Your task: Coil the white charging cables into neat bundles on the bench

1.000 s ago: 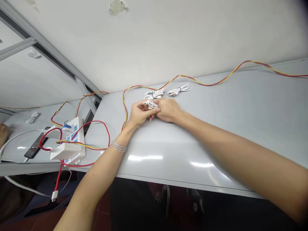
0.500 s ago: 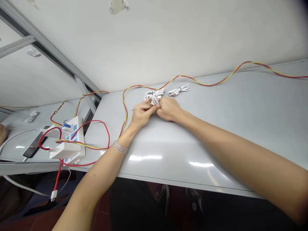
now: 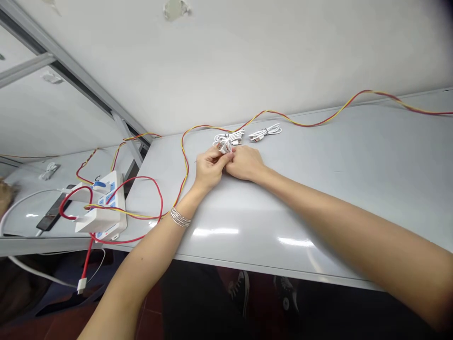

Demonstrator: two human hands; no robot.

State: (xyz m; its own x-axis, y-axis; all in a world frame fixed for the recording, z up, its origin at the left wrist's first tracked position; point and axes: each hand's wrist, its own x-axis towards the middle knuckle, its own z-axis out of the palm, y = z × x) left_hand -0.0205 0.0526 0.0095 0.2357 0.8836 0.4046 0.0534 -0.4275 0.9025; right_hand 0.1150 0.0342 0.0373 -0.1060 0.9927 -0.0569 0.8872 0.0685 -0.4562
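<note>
My left hand (image 3: 210, 166) pinches a white coiled cable (image 3: 225, 147) between thumb and fingers, with its plug end showing. Pressed up against it, my right hand (image 3: 244, 163) is curled closed at the same cable; its fingertips are hidden behind the knuckles. Just beyond the fingers lies a bundle of white cable (image 3: 238, 136) on the grey table. Another white cable (image 3: 265, 132), coiled and tied with a black tie, rests a little to the right.
A red and yellow twisted wire (image 3: 307, 125) runs along the back of the grey table (image 3: 347, 189). At the left are a white power strip (image 3: 118, 203) with plugs, a red cable loop (image 3: 161, 198) and a black phone (image 3: 56, 210). Another person's hand (image 3: 4, 196) is at the far left edge.
My right hand has shifted slightly left and closer to my left hand. The held cable stays between the hands, and the view has moved a little.
</note>
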